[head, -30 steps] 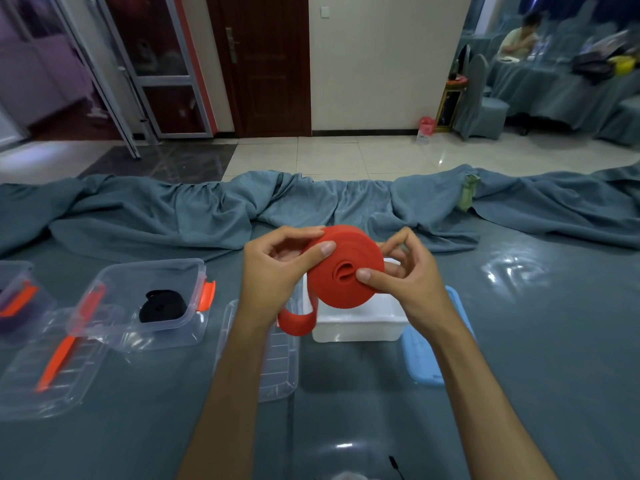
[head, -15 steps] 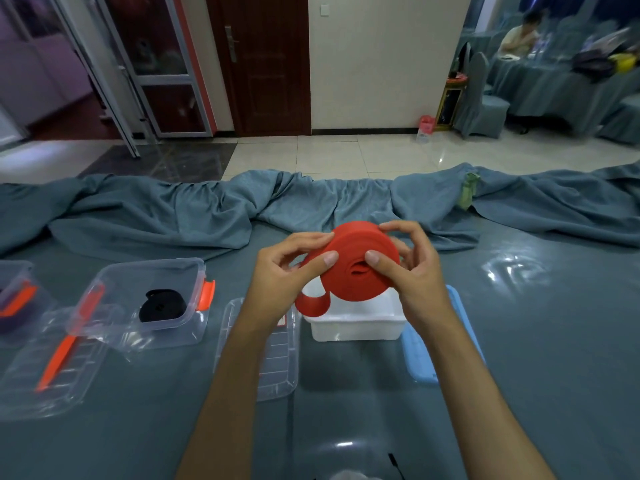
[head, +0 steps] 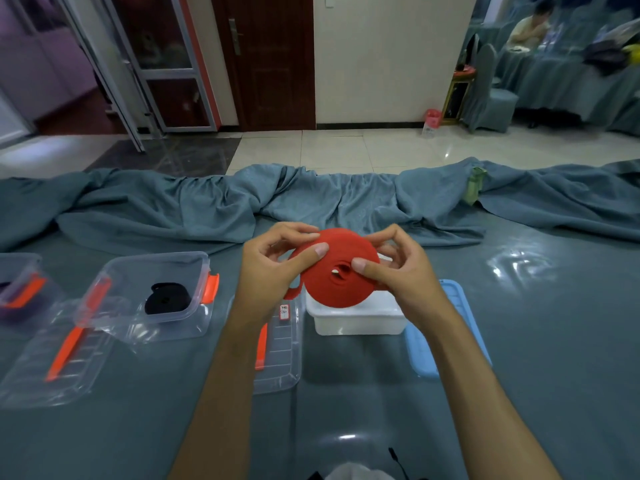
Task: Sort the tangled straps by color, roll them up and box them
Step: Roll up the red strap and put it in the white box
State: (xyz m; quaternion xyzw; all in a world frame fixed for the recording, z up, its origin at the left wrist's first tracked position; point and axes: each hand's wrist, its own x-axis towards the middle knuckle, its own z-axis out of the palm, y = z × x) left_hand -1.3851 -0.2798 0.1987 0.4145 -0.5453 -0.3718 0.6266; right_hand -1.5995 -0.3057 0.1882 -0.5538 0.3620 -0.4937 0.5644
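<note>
A rolled red strap [head: 337,271] is held in the air above a white box [head: 356,317]. My left hand [head: 273,268] pinches its left side with thumb on the face and fingers over the rim. My right hand [head: 394,268] pinches its right side, thumb near the roll's centre. A short loose red tail hangs below my left hand. A rolled black strap [head: 167,299] lies inside a clear box with orange clasps [head: 194,268] to the left.
Another clear box [head: 15,278] with something dark inside sits at the far left. Clear lids [head: 55,362] [head: 280,358] lie flat on the table, a blue lid [head: 453,327] right of the white box. Bunched blue cloth [head: 242,202] runs along the far edge.
The red roll has been turned between my hands and the loose tail has grown shorter. The roll sits slightly higher and more to the right than one second ago.
</note>
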